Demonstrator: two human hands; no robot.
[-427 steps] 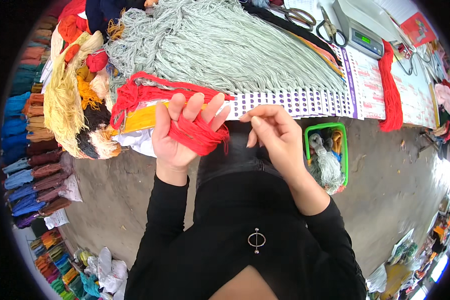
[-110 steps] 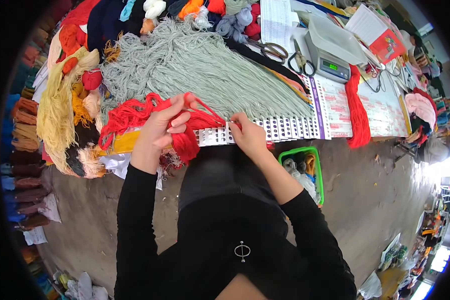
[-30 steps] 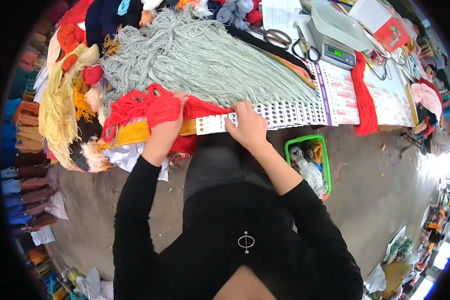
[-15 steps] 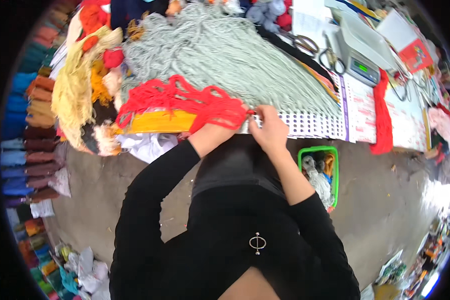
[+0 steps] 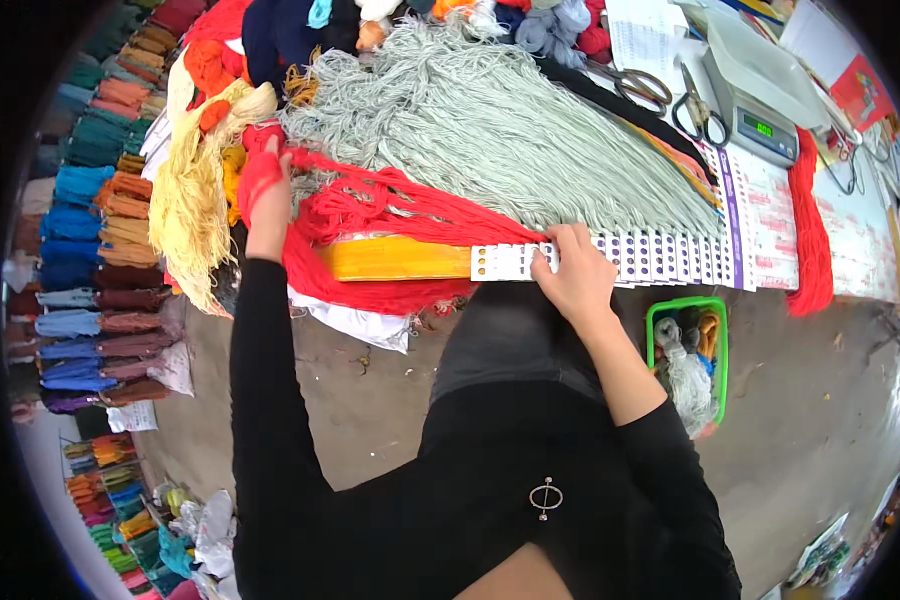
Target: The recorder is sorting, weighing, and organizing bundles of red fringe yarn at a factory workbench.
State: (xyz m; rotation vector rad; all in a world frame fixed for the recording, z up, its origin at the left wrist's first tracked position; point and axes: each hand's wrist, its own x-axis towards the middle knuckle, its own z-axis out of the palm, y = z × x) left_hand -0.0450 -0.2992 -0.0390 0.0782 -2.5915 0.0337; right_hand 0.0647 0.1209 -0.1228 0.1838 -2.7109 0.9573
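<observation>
Red yarn (image 5: 420, 205) is stretched across the table edge from the white punched cards to my left hand (image 5: 267, 195). Loops of it wrap that hand, which is raised at the left beside cream yarn (image 5: 185, 200); its fingers look closed on the strands. My right hand (image 5: 580, 270) grips the near edge of the punched cards (image 5: 505, 262), with thumb and fingers around the spot where the red strands end. Long grey-green yarn (image 5: 510, 130) hangs from the overlapping cards and spreads over the table. An orange-yellow strip (image 5: 400, 260) lies under the red yarn.
Two pairs of scissors, one at the far right (image 5: 700, 110), lie near a digital scale (image 5: 765, 130). A red skein (image 5: 808, 230) drapes over the right table edge. Below stands a green bin (image 5: 722, 360) of yarn scraps. Coloured skeins (image 5: 95, 240) line the left side.
My left hand has swung from beside the right hand to the far left, drawing the red yarn out with it. My right hand stays at the cards. The view has shifted slightly.
</observation>
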